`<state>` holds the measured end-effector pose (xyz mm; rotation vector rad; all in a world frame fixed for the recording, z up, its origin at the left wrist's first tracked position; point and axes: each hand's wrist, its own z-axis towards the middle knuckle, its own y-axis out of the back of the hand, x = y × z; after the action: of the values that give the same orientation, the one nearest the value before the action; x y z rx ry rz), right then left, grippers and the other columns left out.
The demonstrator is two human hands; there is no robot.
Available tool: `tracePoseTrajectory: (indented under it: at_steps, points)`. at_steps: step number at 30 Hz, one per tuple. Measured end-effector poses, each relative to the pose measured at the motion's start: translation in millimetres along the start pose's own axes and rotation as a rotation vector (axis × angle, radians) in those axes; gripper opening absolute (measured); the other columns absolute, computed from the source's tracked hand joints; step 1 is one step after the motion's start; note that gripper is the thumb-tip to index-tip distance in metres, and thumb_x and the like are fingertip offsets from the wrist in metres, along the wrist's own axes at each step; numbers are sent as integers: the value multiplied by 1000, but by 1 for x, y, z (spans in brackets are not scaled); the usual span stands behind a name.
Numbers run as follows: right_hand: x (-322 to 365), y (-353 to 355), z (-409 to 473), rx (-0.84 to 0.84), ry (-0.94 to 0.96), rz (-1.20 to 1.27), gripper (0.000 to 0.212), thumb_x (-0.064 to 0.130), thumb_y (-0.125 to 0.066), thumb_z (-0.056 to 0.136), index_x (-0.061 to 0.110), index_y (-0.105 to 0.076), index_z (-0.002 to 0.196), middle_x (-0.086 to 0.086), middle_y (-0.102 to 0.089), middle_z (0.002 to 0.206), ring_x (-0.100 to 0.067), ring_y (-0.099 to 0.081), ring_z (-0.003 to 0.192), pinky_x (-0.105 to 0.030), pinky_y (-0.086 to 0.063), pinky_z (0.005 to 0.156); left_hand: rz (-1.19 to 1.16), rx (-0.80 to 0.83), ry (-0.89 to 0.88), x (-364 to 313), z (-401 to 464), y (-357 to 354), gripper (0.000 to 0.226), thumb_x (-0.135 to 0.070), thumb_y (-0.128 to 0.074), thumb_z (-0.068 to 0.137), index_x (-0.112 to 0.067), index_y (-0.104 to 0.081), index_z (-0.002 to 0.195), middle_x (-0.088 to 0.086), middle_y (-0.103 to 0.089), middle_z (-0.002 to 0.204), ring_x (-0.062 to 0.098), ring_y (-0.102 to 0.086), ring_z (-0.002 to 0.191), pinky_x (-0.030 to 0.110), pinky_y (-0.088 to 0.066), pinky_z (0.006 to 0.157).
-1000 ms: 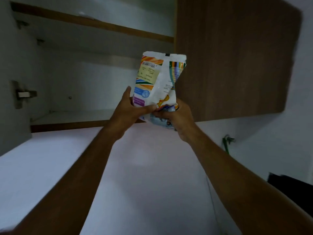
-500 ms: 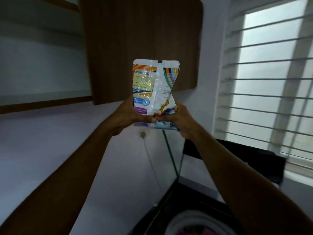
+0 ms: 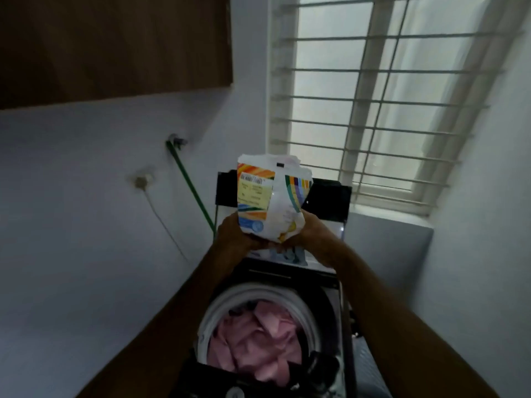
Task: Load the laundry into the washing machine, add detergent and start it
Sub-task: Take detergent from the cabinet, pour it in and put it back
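A white detergent packet (image 3: 270,196) with rainbow stripes and a yellow label stands upright, its top torn open. My left hand (image 3: 232,234) grips its lower left side and my right hand (image 3: 311,234) grips its lower right side. Directly below the packet is the top-loading washing machine (image 3: 330,305) with its black lid (image 3: 330,201) raised against the window sill. Pink laundry (image 3: 258,340) fills the round drum.
A brown wall cupboard door (image 3: 115,47) hangs at the upper left. A green hose (image 3: 189,182) runs down the white wall from a tap, beside a socket with a cable (image 3: 142,180). A barred window (image 3: 373,96) stands behind the machine.
Both hands have brought the packet down from the cupboard to above the washing machine. The view has swung right and down, so the drum with the pink laundry now shows.
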<state>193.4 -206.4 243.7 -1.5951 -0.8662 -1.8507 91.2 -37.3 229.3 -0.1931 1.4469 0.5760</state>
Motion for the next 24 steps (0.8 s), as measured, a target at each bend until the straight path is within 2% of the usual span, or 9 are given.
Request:
tracePoseTrajectory:
  at_steps: [2, 4, 7, 10, 15, 18, 21, 22, 24]
  points:
    - [-28, 10, -22, -98, -40, 59, 53, -19, -75, 64, -1, -64, 113, -24, -71, 102, -42, -69, 89, -55, -59, 73, -39, 83, 97, 24, 0, -29, 57, -18, -86, 68, -6, -67, 120, 15, -69, 114, 27, -66, 108, 31, -58, 81]
    - [-51, 13, -43, -179, -79, 84, 50, -21, -72, 63, -1, -66, 109, -25, -71, 101, -43, -69, 91, -56, -58, 74, -43, 144, 122, 47, -10, -48, 47, 7, -77, 77, 1, -63, 121, 16, -69, 107, 29, -67, 100, 27, -58, 73]
    - [-80, 16, -72, -291, -137, 92, 49, -23, -73, 60, 3, -70, 101, -19, -73, 98, -37, -71, 91, -54, -59, 73, -16, 266, 62, 70, -25, -67, 54, 2, -89, 63, -16, -67, 109, -3, -74, 104, 18, -70, 97, 29, -60, 77]
    - [-103, 19, -95, -362, -194, 109, 50, -24, -74, 56, 5, -70, 97, -16, -74, 98, -33, -71, 92, -54, -59, 75, -86, 400, 108, 78, -35, -78, 63, 8, -88, 59, -13, -65, 113, 5, -73, 111, 22, -70, 104, 40, -60, 82]
    - [-124, 17, -131, -482, -242, 109, 53, -19, -76, 54, 1, -69, 102, -17, -74, 99, -34, -71, 91, -51, -59, 73, -156, 562, 121, 91, -52, -101, 63, 17, -82, 60, -6, -64, 115, 5, -74, 109, 17, -72, 97, 25, -56, 74]
    - [-133, 17, -154, -586, -284, 59, 49, -22, -76, 58, 9, -69, 95, -6, -76, 93, -23, -73, 85, -41, -61, 67, -193, 632, 167, 104, -60, -122, 63, 21, -79, 61, -1, -62, 117, 2, -76, 103, 18, -73, 94, 26, -57, 70]
    - [-139, 17, -175, -606, -353, -38, 43, -20, -77, 63, 11, -66, 91, 19, -73, 74, 3, -69, 71, -16, -54, 56, -216, 719, 211, 111, -68, -140, 64, 17, -83, 59, -7, -64, 114, 3, -76, 103, 23, -71, 98, 29, -58, 72]
    - [-142, 17, -183, -625, -353, -42, 41, -19, -76, 65, 9, -66, 94, 22, -72, 73, 6, -67, 69, -13, -51, 55, -217, 754, 216, 113, -70, -145, 65, 14, -86, 57, -9, -65, 114, 3, -76, 104, 24, -71, 100, 32, -59, 75]
    - [-149, 16, -199, -693, -345, -46, 41, -16, -77, 66, 7, -69, 99, 14, -75, 83, -4, -71, 78, -21, -56, 60, -237, 817, 225, 112, -74, -152, 67, 9, -88, 57, -10, -63, 117, 4, -74, 109, 25, -70, 104, 37, -58, 83]
